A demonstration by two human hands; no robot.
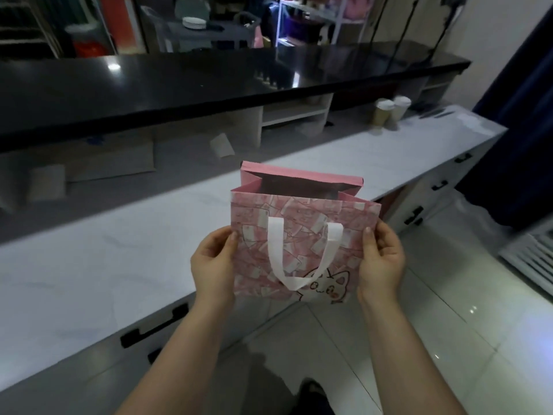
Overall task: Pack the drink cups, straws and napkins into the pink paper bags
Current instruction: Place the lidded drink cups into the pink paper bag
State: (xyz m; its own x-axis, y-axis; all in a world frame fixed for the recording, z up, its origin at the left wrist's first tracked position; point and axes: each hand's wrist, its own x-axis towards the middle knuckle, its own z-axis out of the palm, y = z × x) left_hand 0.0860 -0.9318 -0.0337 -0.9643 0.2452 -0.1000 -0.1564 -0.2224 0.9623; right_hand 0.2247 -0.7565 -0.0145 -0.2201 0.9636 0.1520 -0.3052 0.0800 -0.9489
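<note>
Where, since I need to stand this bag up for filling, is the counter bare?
The counter is bare left of the bag, in front of the brown sheets, and again between the bag and the two cups. The far right end, around the cups, is crowded.

— What do we see of the person's own body?

— We see 2 hands, the left hand (214, 260) and the right hand (381, 260), both bare.

— We find the left forearm (179, 354) and the right forearm (404, 354) bare too, uncovered right down to the lower edge of the view.

— We can make out 2 nails: the left thumbnail (233, 236) and the right thumbnail (367, 234), each short and rounded, with a slight sheen.

— We also note faint creases across both wrists.

— Low between the arms we see 1 dark shape (311, 390), rounded, perhaps a shoe; it is too blurred for us to tell.
</note>
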